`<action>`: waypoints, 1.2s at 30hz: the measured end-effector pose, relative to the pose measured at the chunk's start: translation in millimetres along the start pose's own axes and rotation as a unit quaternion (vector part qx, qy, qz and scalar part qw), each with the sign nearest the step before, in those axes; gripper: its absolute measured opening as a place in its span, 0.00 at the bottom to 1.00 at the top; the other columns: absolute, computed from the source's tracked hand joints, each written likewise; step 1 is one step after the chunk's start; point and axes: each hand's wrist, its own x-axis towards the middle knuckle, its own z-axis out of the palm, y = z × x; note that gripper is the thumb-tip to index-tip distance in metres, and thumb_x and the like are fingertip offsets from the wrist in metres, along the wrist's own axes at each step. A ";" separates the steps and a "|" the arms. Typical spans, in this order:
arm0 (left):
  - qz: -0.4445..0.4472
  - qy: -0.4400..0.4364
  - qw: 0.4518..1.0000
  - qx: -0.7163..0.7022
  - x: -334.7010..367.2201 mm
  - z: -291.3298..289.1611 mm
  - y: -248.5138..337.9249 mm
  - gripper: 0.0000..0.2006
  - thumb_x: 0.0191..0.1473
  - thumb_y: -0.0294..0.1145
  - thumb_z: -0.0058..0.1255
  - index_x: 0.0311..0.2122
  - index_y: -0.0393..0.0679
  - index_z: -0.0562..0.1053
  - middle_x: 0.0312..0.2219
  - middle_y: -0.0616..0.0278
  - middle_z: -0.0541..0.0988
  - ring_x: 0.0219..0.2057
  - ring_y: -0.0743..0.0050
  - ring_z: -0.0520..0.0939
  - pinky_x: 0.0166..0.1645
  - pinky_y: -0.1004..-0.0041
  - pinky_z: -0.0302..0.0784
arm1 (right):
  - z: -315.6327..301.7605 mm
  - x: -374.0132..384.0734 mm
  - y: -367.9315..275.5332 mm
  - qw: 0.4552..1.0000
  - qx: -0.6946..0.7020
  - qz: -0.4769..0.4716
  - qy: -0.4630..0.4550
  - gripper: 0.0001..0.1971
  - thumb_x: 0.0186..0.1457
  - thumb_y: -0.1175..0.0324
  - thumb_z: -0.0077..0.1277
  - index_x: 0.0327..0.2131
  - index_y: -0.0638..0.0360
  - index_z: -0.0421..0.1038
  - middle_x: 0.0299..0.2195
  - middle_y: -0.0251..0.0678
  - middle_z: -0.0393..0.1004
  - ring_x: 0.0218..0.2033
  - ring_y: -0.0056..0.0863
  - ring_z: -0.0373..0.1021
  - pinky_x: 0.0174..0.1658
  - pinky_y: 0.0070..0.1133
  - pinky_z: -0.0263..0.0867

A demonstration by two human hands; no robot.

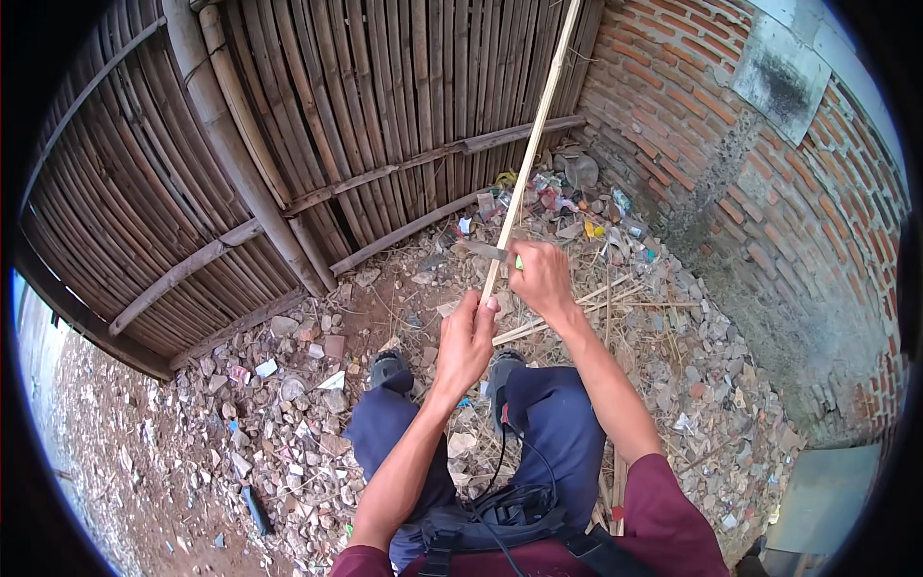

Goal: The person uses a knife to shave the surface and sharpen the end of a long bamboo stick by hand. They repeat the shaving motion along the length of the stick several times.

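A long pale strip of split bamboo (530, 159) slants up and away from me, its near end in my left hand (465, 341). The fingers of that hand are wrapped round it. Just beyond, my right hand (541, 277) is closed on the green handle of a knife (484, 250). The knife's blade lies across the strip, pointing left and seeming to touch it. Most of the handle is hidden in my fist. More pale strips (615, 293) lie on the ground to the right of my hands.
A bamboo slat fence (385, 91) stands ahead and left, meeting a worn brick wall (673, 125) on the right. Rubble and litter (567, 197) cover the ground and heap in the corner. A dark oblong object (256, 510) lies at lower left. A grey sheet (827, 500) leans at lower right.
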 end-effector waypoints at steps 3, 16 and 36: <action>-0.011 0.006 1.000 0.003 0.8 1.6 -3.0 0.16 0.74 0.40 0.45 0.41 0.35 0.73 0.18 0.54 0.75 0.20 0.66 0.76 0.28 0.61 0.69 | 8.4 -3.1 -0.3 1.000 -0.001 -0.009 -0.023 0.07 0.51 0.75 0.54 0.33 0.62 0.81 0.27 0.49 0.81 0.28 0.52 0.78 0.32 0.41 0.72; 0.007 0.058 0.993 0.106 -4.4 12.3 9.8 0.15 0.74 0.38 0.43 0.38 0.37 0.73 0.16 0.52 0.70 0.18 0.67 0.69 0.27 0.58 0.66 | 21.1 -6.2 7.5 0.998 -0.049 -0.035 0.010 0.03 0.50 0.74 0.55 0.29 0.61 0.78 0.22 0.49 0.80 0.24 0.47 0.80 0.27 0.39 0.74; -0.001 -0.023 0.990 0.139 -71.1 6.0 2.7 0.13 0.73 0.35 0.46 0.38 0.36 0.72 0.16 0.48 0.70 0.16 0.57 0.71 0.26 0.58 0.65 | 6.2 -4.0 108.7 0.965 -0.010 0.210 0.153 0.09 0.60 0.75 0.51 0.34 0.65 0.83 0.15 0.39 0.75 0.13 0.25 0.68 0.16 0.26 0.57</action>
